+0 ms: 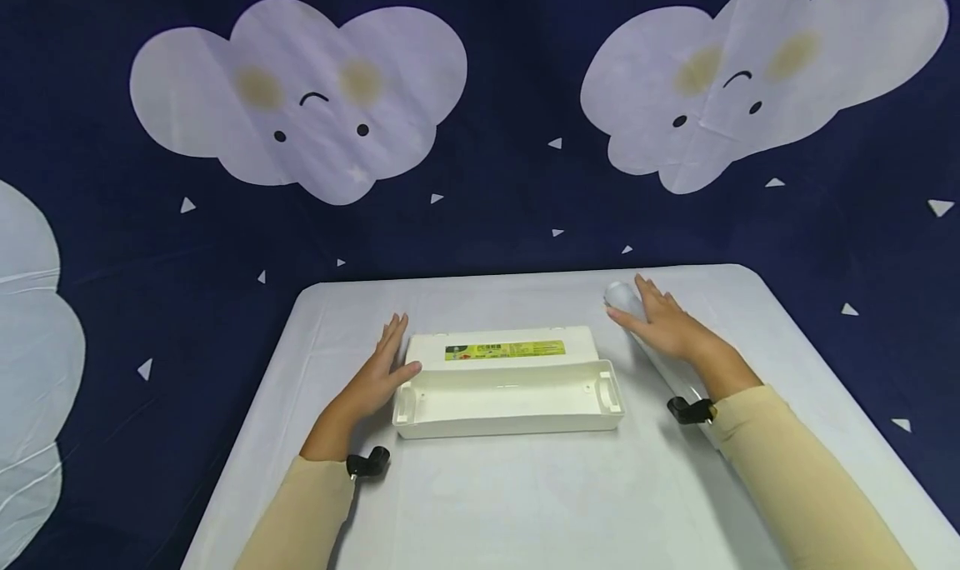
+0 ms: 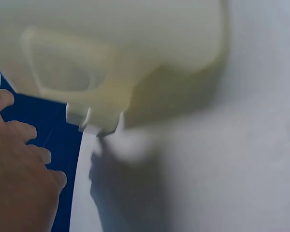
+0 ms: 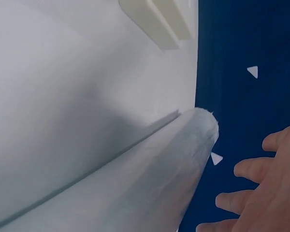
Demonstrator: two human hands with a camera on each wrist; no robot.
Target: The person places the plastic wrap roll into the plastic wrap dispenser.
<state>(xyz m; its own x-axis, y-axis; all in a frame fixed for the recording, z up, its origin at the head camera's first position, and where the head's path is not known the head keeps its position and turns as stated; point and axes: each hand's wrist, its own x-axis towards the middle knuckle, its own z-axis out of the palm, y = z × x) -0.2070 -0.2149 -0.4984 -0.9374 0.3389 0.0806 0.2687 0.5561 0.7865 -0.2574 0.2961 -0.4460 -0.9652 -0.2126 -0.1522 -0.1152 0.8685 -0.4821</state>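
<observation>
Left grip (image 1: pixel 375 382): fingers extended, white box (image 1: pixel 510 426) immediately right. Right grip (image 1: pixel 670 328): fingers spread, pale roll (image 1: pixel 677 376) underneath, contact unclear.

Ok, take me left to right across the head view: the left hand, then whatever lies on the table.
Left hand → white open-topped box with a yellow-green label → pale roll, lying at a slant and partly hidden under the right arm.

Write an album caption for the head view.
Left-hand fingers beside an open white rectangular plastic box; right-hand fingers near a pale cylindrical film-like roll.
</observation>
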